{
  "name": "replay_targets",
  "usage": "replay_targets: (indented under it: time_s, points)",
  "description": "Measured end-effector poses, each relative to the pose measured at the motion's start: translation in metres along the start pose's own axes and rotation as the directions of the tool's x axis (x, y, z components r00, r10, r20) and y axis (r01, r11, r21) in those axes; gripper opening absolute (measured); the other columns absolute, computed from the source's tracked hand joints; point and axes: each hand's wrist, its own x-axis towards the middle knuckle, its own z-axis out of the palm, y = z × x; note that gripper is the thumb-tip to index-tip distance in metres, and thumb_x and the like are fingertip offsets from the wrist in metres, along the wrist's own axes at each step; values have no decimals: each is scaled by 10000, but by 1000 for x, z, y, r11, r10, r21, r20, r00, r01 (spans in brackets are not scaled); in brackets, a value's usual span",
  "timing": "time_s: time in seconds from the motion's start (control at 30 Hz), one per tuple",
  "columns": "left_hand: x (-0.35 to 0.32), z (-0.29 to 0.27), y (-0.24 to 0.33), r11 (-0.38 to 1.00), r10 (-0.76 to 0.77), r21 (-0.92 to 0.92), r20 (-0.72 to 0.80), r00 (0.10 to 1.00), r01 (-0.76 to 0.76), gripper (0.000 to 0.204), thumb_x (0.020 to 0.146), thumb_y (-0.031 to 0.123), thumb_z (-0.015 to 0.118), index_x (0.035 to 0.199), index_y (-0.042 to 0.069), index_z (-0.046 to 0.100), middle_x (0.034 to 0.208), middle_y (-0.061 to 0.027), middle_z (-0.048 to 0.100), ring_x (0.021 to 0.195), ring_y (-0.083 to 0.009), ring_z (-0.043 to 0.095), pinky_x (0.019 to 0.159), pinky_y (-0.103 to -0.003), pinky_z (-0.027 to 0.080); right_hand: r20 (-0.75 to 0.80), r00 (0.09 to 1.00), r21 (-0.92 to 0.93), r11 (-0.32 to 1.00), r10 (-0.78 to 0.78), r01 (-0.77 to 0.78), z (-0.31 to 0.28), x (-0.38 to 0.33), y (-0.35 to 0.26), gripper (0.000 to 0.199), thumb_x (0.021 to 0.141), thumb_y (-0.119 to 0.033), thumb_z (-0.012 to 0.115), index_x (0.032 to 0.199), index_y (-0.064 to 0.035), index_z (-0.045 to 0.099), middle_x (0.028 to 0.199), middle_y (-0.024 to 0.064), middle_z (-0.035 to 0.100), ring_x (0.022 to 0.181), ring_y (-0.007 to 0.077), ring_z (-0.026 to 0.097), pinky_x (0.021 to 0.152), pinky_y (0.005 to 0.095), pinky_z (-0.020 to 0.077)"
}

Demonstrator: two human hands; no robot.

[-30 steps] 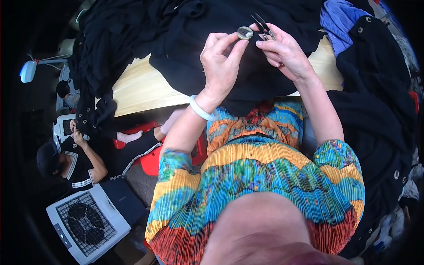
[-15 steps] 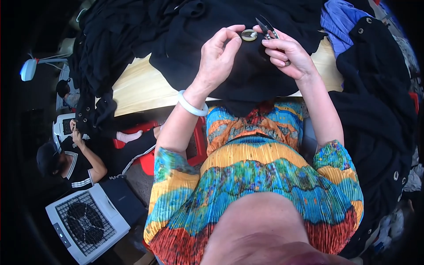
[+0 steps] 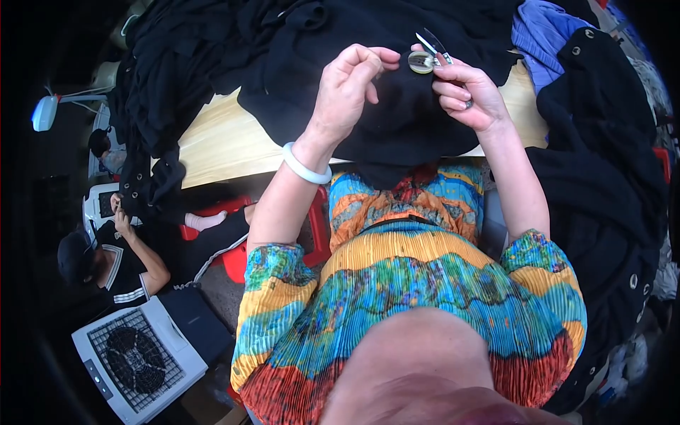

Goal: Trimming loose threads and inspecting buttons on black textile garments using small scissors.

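Observation:
Over black cloth on the table, my right hand grips a small pair of thread snips, dark blades pointing up and away. A round, pale-rimmed button with a dark streaked face sits at the fingertips of that same hand. Just left of the button, my left hand is closed with thumb and fingers drawn together. Anything in that pinch is too small to make out. A pale bangle circles my left wrist.
More black garments with metal eyelets hang at the right and heap at the far left. Blue cloth lies far right. Lower left, a seated person works beside a white fan unit. A red stool stands below the table edge.
The button has shifted right, from between my two hands to my right fingertips. My left fingers have curled and separated from it. The right hand moved slightly and the snips tilted.

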Motion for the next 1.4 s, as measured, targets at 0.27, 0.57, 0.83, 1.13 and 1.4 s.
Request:
replay_targets:
  time_s: [0.27,0.57,0.83,1.13,1.4]
  points:
    - [3,-9,17,983,-146,-58,324,935,174,193,836,148,441,679,45,487,1126,-157,516,678,-70,510,555,-188,444,-15,1000,-174,985,-23,20,-5,0,-2,286,831,8,450,1116,2,473,662,-39,427,391,-6,271,345,135,230]
    - [8,-15,5,720,-234,-576,325,916,388,213,854,138,419,699,8,485,1142,-228,459,1067,-313,481,814,-340,485,-148,860,-769,603,-488,210,14,-8,1,279,870,-212,493,1054,-4,478,769,16,553,414,-12,313,366,139,233]
    - [11,-6,6,751,-229,-586,201,953,304,196,856,157,444,731,19,505,1170,-215,445,1143,-344,410,910,-427,400,-123,987,-454,890,-107,40,34,-40,24,272,909,-269,407,963,-28,522,670,3,498,414,3,286,367,148,216]
    - [10,7,4,839,-177,-487,174,969,241,145,845,141,471,774,33,539,1166,-168,466,1145,-284,413,899,-432,372,-210,974,-367,930,-86,3,32,-30,42,290,907,-296,415,965,-27,508,666,-13,476,445,8,311,389,148,242]
    - [13,8,2,816,-256,-486,183,949,313,134,827,122,481,764,35,562,1126,-147,486,1095,-243,441,906,-437,364,-203,972,-415,909,-114,20,17,-19,40,276,895,-283,446,962,-26,521,654,-17,472,433,1,300,383,145,235]
